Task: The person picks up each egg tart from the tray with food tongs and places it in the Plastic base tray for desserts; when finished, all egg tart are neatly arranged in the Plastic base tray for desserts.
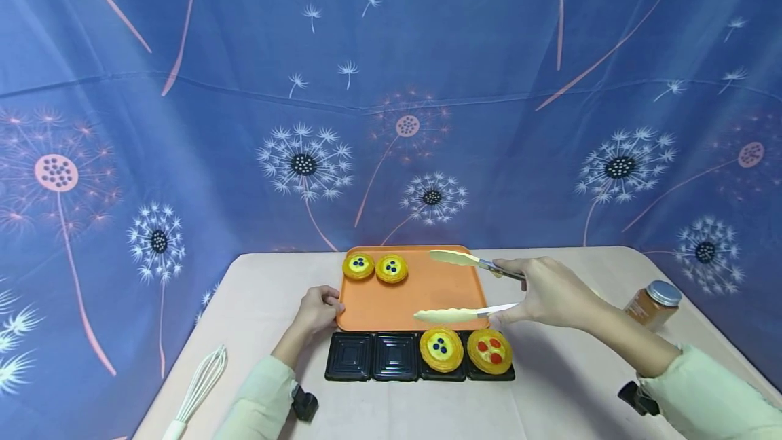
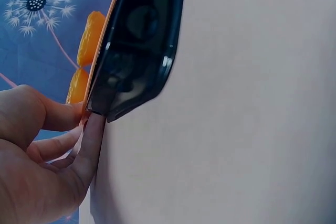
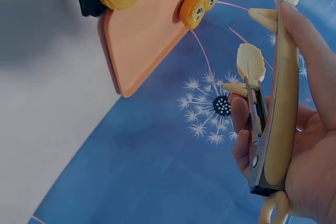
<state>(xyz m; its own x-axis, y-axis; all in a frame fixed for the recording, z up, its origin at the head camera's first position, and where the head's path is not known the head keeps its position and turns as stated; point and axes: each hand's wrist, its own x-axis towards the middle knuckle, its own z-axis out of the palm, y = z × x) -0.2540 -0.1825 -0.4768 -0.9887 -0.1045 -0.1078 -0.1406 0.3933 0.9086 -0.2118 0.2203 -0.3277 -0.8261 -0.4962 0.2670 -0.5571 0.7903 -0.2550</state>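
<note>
My right hand holds a pair of tongs with cream scalloped tips, and their two arms stand wide apart with nothing between them. The tips reach over the right half of an orange tray. My left hand pinches that tray's left edge. Two egg tarts with blue dots, a left one and a right one, sit at the tray's back left. Along its front lies a black four-part container. A blue-dotted tart and a red-dotted tart lie on its two right compartments.
A whisk lies at the table's left side. On the right, a jar with a silver lid stands behind my right forearm. A blue dandelion-print cloth hangs around the back and sides of the pale table.
</note>
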